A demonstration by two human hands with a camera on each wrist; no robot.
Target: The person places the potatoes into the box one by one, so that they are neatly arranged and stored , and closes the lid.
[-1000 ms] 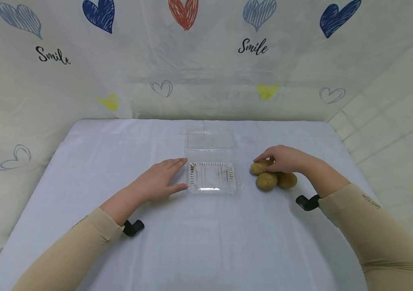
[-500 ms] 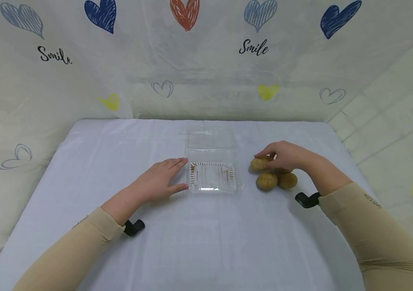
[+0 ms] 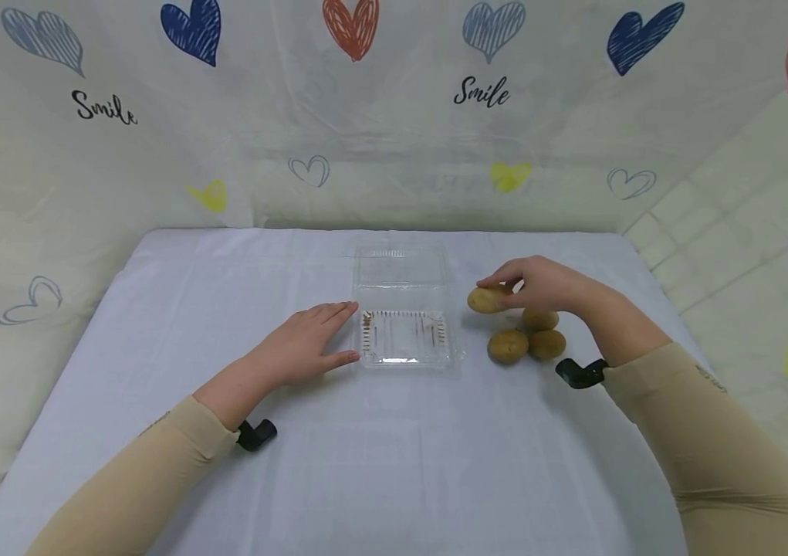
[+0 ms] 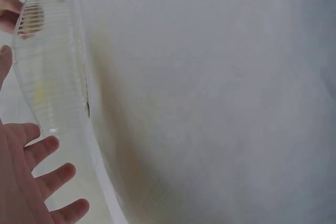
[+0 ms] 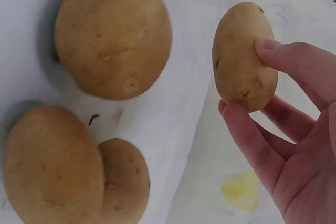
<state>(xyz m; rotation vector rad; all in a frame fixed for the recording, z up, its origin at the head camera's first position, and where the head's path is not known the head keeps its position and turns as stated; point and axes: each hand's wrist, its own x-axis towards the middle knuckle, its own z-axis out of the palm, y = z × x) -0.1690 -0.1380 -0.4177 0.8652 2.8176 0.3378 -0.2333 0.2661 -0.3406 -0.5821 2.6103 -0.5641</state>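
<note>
Potato [image 3: 484, 301] has shifted toward eleven o'clock — right hand [image 3: 542, 284] pinches it, thumb opposed for security; left hand [image 3: 299, 345], spread wide, presumably steadies container [image 3: 404, 338] at nine o'clock.

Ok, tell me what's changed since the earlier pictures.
The right hand, already on one potato before, has lifted it away from the other three potatoes, up and slightly left in the head view. One potato mostly hidden by that hand now shows clearly. Unchanged: the left hand beside the open plastic box.
</note>
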